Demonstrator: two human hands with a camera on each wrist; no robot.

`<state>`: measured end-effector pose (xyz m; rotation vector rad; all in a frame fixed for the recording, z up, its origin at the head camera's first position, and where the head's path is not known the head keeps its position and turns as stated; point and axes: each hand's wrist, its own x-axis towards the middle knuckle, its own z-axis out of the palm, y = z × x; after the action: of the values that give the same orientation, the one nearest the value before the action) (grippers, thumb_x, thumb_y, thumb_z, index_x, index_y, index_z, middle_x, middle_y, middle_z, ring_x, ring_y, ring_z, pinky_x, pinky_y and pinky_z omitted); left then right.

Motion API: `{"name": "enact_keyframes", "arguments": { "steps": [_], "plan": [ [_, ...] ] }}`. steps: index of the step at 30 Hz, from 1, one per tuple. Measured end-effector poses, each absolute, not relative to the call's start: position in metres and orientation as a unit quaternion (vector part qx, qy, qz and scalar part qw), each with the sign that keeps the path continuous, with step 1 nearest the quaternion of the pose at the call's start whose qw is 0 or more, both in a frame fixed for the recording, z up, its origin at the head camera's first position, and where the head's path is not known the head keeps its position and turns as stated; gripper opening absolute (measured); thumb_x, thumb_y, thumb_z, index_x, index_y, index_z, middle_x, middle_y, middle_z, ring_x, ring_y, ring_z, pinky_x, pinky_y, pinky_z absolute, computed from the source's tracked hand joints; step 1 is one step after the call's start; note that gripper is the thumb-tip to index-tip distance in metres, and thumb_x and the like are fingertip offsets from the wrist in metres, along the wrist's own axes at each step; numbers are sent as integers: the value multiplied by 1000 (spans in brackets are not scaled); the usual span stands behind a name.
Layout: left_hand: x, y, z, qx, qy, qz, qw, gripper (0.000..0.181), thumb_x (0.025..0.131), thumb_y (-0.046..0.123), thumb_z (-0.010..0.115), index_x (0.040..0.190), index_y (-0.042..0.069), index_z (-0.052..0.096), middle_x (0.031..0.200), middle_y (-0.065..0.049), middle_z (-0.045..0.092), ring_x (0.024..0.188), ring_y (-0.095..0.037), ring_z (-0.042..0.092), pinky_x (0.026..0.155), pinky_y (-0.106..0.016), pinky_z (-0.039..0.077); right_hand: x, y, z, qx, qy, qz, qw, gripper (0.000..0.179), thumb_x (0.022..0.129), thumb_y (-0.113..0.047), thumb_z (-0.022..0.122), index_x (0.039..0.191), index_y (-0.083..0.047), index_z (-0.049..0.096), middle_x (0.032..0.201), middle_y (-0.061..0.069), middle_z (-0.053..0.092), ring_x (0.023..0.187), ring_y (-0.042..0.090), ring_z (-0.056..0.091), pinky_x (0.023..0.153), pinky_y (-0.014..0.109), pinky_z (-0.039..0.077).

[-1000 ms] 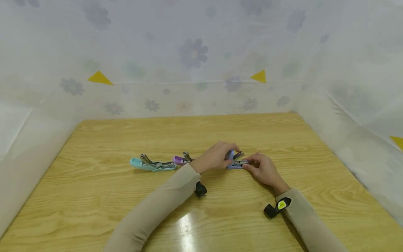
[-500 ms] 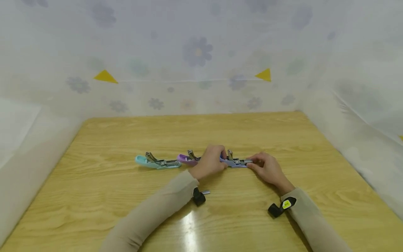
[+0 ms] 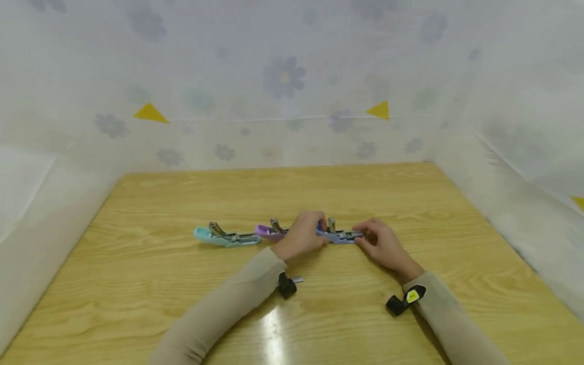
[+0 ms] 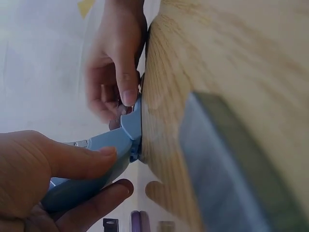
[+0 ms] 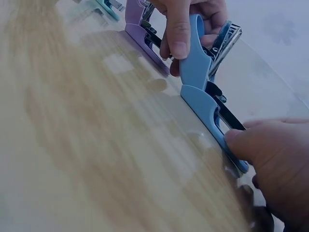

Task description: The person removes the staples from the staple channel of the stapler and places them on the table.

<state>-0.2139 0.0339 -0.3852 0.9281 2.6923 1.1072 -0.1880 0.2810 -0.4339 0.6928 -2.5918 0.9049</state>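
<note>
A light-blue stapler [image 3: 343, 237] lies on the table, folded wide open, its metal magazine raised. My left hand [image 3: 302, 234] grips its swung-back top cover, thumb on one side and fingers on the other in the left wrist view. At the base's far right end, my right hand [image 3: 382, 244] pinches the stapler, its thumb on the base edge in the right wrist view. A purple stapler [image 3: 264, 231], also opened, is partly hidden behind my left hand. Left of it lies an opened teal stapler [image 3: 223, 238].
A small silver strip [image 3: 297, 279], probably staples, lies near my left wrist and looms large as a grey bar [image 4: 217, 164] in the left wrist view. The wooden table [image 3: 274, 192] is bordered by a pale flowered curtain [image 3: 219, 66] behind and at both sides.
My left hand has swung the blue stapler's cover down and to the left, so it lies opened flatter. The right hand has stayed at the base end. The silver strip has come into view.
</note>
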Motion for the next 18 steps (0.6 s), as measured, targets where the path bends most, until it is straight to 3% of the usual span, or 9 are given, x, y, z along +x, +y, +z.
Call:
{"name": "enact_keyframes", "arguments": {
  "steps": [7, 14, 18],
  "plan": [
    [-214, 34, -386, 309, 879, 360, 42, 20, 79, 9, 79, 85, 8, 60, 86, -3, 64, 67, -11, 49, 61, -22, 41, -191, 277, -438, 328, -868, 344, 143, 33, 84, 14, 61, 102, -14, 66, 97, 4, 58, 81, 9, 48, 67, 23, 42],
    [-214, 33, -386, 313, 878, 360, 37, 19, 80, 9, 78, 85, 8, 60, 85, -3, 64, 67, -11, 51, 61, -22, 41, -195, 274, -434, 334, -862, 355, 141, 36, 75, 15, 61, 96, -15, 65, 92, 4, 57, 65, 3, 40, 55, 19, 37],
    [-215, 34, -388, 314, 878, 360, 31, 20, 79, 9, 79, 84, 9, 60, 84, -2, 64, 68, -11, 51, 62, -22, 43, -199, 273, -434, 333, -864, 352, 135, 35, 70, 13, 61, 89, -16, 62, 91, 0, 57, 69, 6, 44, 60, 21, 38]
  ]
}}
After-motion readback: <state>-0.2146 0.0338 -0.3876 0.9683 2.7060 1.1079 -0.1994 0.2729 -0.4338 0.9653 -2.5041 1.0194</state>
